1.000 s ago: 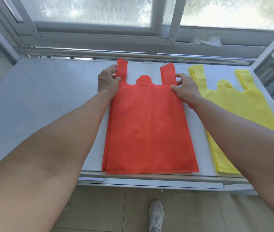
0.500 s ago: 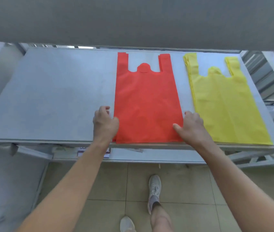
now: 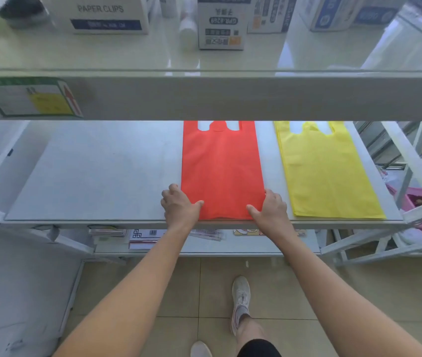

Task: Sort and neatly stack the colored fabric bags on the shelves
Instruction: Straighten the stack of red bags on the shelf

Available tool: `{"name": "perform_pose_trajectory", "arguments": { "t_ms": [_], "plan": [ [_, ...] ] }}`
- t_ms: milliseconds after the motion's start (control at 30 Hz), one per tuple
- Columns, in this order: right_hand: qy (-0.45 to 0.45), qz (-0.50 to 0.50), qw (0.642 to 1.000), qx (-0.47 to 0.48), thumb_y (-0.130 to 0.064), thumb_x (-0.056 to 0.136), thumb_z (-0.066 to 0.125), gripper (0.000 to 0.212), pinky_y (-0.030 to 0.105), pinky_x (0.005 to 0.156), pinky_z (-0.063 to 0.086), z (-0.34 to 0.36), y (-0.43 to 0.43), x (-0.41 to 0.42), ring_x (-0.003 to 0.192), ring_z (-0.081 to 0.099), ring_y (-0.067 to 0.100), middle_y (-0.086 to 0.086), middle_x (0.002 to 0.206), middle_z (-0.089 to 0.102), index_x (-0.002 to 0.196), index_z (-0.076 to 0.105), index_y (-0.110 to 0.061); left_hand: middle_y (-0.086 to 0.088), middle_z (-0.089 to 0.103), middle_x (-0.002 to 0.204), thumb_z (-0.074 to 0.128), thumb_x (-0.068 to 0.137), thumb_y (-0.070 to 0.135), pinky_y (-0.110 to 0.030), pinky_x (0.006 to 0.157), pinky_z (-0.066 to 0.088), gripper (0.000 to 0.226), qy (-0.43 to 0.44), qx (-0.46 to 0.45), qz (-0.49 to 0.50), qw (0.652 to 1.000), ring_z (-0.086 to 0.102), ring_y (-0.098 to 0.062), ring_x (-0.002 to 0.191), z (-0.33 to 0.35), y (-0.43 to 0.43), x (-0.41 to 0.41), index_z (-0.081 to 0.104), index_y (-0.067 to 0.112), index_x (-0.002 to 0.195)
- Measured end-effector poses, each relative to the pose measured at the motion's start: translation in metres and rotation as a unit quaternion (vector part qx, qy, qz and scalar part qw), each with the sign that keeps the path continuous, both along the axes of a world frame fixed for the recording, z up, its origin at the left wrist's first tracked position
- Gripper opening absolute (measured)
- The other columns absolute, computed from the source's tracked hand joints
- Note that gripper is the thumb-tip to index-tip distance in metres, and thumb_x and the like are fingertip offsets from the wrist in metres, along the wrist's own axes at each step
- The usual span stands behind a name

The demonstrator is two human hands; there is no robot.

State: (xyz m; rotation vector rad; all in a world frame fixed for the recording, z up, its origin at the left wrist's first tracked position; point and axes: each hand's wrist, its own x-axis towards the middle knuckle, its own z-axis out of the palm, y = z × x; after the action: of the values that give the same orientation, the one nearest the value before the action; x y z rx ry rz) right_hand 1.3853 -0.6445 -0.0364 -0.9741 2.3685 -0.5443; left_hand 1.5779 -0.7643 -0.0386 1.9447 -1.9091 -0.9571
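The red bags (image 3: 221, 171) lie as a flat stack on the middle shelf (image 3: 96, 173), handles pointing far and bottom edge just inside the near lip. The person stands in front with both hands on the stack's near corners: the left hand (image 3: 179, 206) at the left corner, the right hand (image 3: 271, 208) at the right. Each thumb lies across the top of the fabric, and the fingers are bent down against the side edge. I cannot tell from here whether the fingertips tuck under the stack and pinch it or only press in from the sides. Either way, the hold looks to me like squaring up. Squeezing in from both sides would bring loose layers into line, and the thumbs would keep the thin cloth from riding up.

Just right of the red stack, with a gap of shelf between, lie the yellow bags (image 3: 325, 173). They face the same way, their near edge also close to the lip. That reads as one colour per pile, side by side. Further colours, I'd guess, would go to the left of the red.

The upper shelf (image 3: 204, 99) overhangs and hides the handle tips, so the neatness of the far ends cannot be judged. On it stand boxes (image 3: 101, 19), one marked PAPER CLIPS.
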Motion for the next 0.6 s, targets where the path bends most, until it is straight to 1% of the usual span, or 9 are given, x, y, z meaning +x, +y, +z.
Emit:
{"name": "perform_pose_trajectory", "arguments": {
  "t_ms": [67,133,200,267,333,400,500,533,600],
  "plan": [
    [0.003,-0.035,0.999,0.015,-0.043,0.095,0.071,0.069,0.045,0.108,0.038,0.001,-0.011,-0.001,0.131,0.044,0.040,0.023,0.138,0.049,0.140,0.043,0.001,-0.021,0.049,0.136,0.084,0.083,0.030,-0.047,0.099,0.048,0.072,-0.034,0.036,0.021,0.999,0.049,-0.039,0.129,0.003,-0.004,-0.008,0.041,0.003,0.134],
    [0.006,-0.046,0.998,0.043,-0.047,0.090,0.077,0.072,0.045,0.104,0.042,-0.002,-0.022,-0.007,0.128,0.049,0.041,0.023,0.133,0.053,0.133,0.047,0.003,-0.021,0.056,0.134,0.081,0.083,0.025,-0.044,0.098,0.049,0.056,-0.053,0.078,0.029,0.995,0.055,-0.040,0.126,0.005,-0.015,-0.012,0.050,0.004,0.125],
    [-0.004,-0.041,0.997,0.066,-0.049,0.087,0.079,0.064,0.043,0.099,0.046,-0.005,-0.029,-0.013,0.125,0.053,0.042,0.021,0.129,0.059,0.123,0.055,-0.002,-0.019,0.059,0.132,0.078,0.084,0.025,-0.042,0.097,0.050,0.045,-0.064,0.087,0.007,0.994,0.056,-0.039,0.125,0.003,-0.025,-0.012,0.059,0.006,0.120],
    [-0.018,-0.024,0.997,0.064,-0.049,0.085,0.078,0.054,0.041,0.093,0.050,-0.005,-0.031,-0.019,0.118,0.058,0.039,0.018,0.121,0.066,0.114,0.064,-0.006,-0.018,0.062,0.129,0.075,0.087,0.030,-0.041,0.098,0.050,0.046,-0.032,0.077,-0.021,0.996,0.058,-0.037,0.122,0.000,-0.028,-0.008,0.064,0.005,0.123],
    [-0.048,-0.025,0.998,0.020,-0.043,0.086,0.077,0.044,0.040,0.090,0.054,-0.004,-0.027,-0.025,0.107,0.065,0.033,0.012,0.111,0.072,0.111,0.069,-0.008,-0.011,0.070,0.121,0.074,0.090,0.036,-0.038,0.095,0.052,0.044,0.041,0.074,-0.026,0.996,0.065,-0.032,0.113,-0.002,-0.023,0.002,0.067,0.008,0.123],
    [-0.120,-0.055,0.991,-0.029,-0.039,0.087,0.075,0.038,0.045,0.084,0.060,-0.005,-0.013,-0.028,0.096,0.071,0.028,0.007,0.105,0.073,0.113,0.069,-0.012,-0.004,0.073,0.116,0.074,0.090,0.041,-0.040,0.093,0.056,0.046,0.122,0.081,-0.004,0.989,0.068,-0.026,0.103,-0.004,-0.011,0.016,0.067,0.012,0.125],
    [-0.265,-0.123,0.953,-0.086,-0.032,0.084,0.081,0.041,0.051,0.077,0.064,-0.010,0.014,-0.025,0.087,0.076,0.029,0.012,0.107,0.074,0.114,0.059,-0.014,-0.011,0.075,0.101,0.076,0.092,0.038,-0.040,0.065,0.058,0.037,0.197,0.105,0.027,0.974,0.070,-0.025,0.070,-0.008,0.009,0.035,0.066,0.010,0.114],
    [-0.293,-0.140,0.941,-0.100,-0.026,0.086,0.082,0.040,0.047,0.074,0.065,-0.011,0.022,-0.023,0.083,0.076,0.027,0.015,0.107,0.075,0.113,0.055,-0.013,-0.013,0.075,0.098,0.077,0.092,0.039,-0.040,0.060,0.057,0.037,0.205,0.119,0.034,0.971,0.071,-0.024,0.061,-0.011,0.015,0.040,0.063,0.010,0.111],
    [-0.310,-0.157,0.930,-0.116,-0.017,0.092,0.078,0.037,0.031,0.062,0.060,-0.009,0.036,-0.016,0.071,0.075,0.019,0.015,0.103,0.076,0.116,0.051,-0.010,-0.010,0.073,0.098,0.079,0.087,0.049,-0.044,0.067,0.061,0.048,0.174,0.118,0.053,0.976,0.073,-0.024,0.061,-0.016,0.025,0.050,0.056,0.013,0.108]
  ]
}}
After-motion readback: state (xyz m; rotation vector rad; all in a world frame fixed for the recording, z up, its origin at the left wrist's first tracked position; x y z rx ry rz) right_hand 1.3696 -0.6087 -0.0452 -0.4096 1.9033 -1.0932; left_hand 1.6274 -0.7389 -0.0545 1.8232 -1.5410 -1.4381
